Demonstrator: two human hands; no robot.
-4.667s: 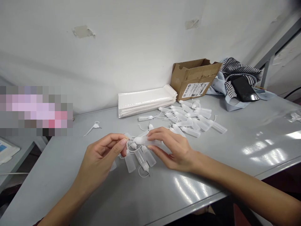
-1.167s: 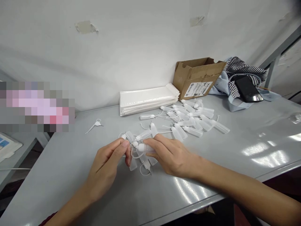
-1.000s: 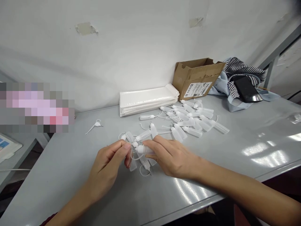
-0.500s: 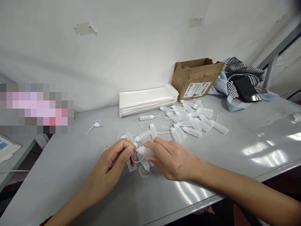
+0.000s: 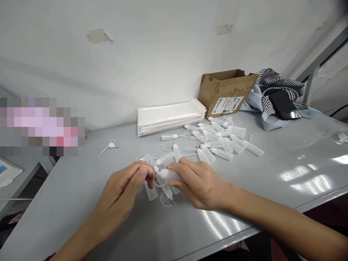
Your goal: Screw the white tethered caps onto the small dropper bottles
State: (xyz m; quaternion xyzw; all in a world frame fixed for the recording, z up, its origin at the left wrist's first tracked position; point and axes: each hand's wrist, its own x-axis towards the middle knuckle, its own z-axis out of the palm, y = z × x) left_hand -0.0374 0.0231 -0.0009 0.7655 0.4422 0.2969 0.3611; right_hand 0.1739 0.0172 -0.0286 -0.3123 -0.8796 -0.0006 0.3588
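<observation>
My right hand (image 5: 199, 181) grips a small translucent needle-tip squeeze bottle (image 5: 174, 175) lying sideways, its white nozzle pointing left. A thin white strap (image 5: 157, 185) loops from the bottle's neck toward my left hand (image 5: 130, 185). The thumb and forefinger of my left hand are pinched on the strap's capped end, mostly hidden by the fingertips, just off the thin metal needle. Beneath and around both hands lie more such bottles (image 5: 151, 192), some partly covered by my fingers. Behind them, many similar bottles (image 5: 221, 153) are heaped on the grey table (image 5: 81, 174).
A lone white nozzle with a strap (image 5: 111, 145) lies at the left. White padded envelopes (image 5: 170, 114) are stacked against the wall. Beside them stand an open cardboard box (image 5: 228, 94), striped and blue cloth (image 5: 280, 81) and a black phone-like device (image 5: 284, 104).
My left hand has drawn slightly left, away from the bottle's nozzle, and the metal needle shows between them. My right hand holds the bottle in nearly the same place.
</observation>
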